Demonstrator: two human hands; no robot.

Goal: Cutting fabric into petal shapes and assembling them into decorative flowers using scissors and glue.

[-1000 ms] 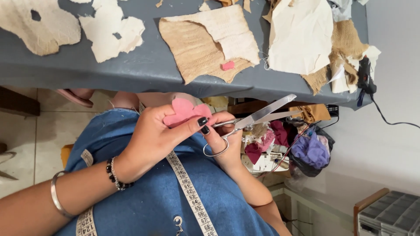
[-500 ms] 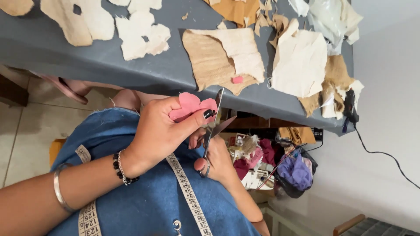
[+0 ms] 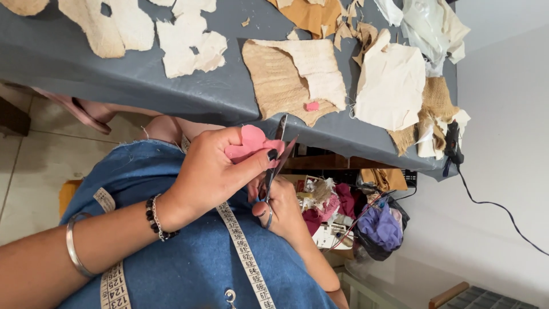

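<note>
Head cam view: left hand (image 3: 209, 171) pinches the pink fabric piece (image 3: 247, 143), right hand (image 3: 283, 209) grips the scissors (image 3: 274, 160) below the worktop (image 3: 86, 74) edge, so short snips and slowly turning the piece seems best.

Grey table (image 3: 114, 80) strewn with fabric offcuts

Cream scraps (image 3: 186, 40) and a tan, cut-out scrap (image 3: 106, 26) lie toward one end; in the middle a ribbed tan and cream piece (image 3: 294, 77) reaches the table's near edge, with a small pink scrap (image 3: 312, 106) resting on it. Beside it lies a plain cream piece (image 3: 392, 86), partly over a coarse brown weave (image 3: 437, 103) at the corner. An ochre piece (image 3: 311, 14) and pale, shiny material (image 3: 426, 28) sit at the far side. A black cord (image 3: 452, 149) hangs off the corner
</note>
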